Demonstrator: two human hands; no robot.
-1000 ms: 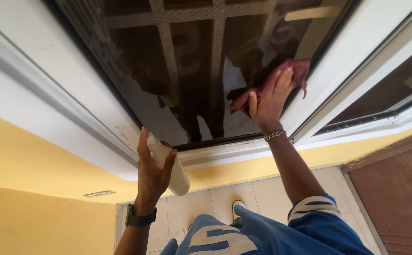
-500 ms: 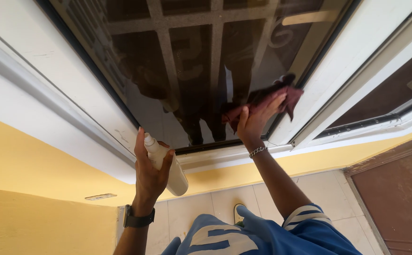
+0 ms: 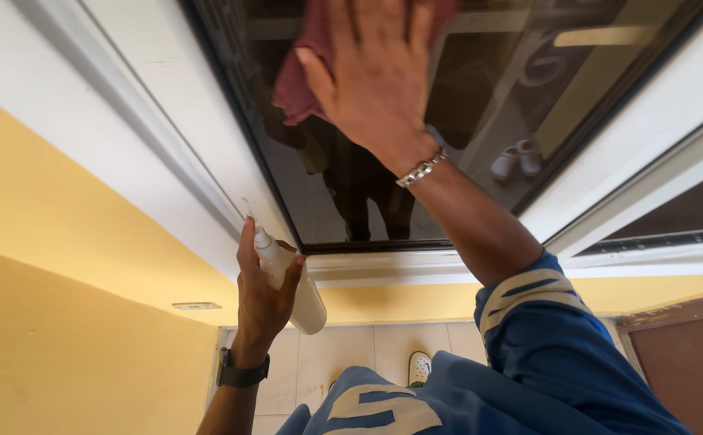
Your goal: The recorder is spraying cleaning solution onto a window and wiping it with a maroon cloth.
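We see our right hand (image 3: 375, 76) pressed flat, fingers spread, on a maroon cloth (image 3: 307, 68) against the dark window glass (image 3: 480, 105); half a second ago that hand and cloth worked lower and further right, close to the bottom corner of the pane, and now they sit high and towards the left side of the glass, partly cut off by the top edge of the view. The silver bracelet (image 3: 421, 168) on the wrist has come up with it. Our left hand (image 3: 261, 302) is closed round a cream spray bottle (image 3: 291, 282), held upright just below the white window frame (image 3: 206, 153), much where it was before. A dark watch (image 3: 241, 374) shows on that wrist, above the tiled floor (image 3: 367, 354)
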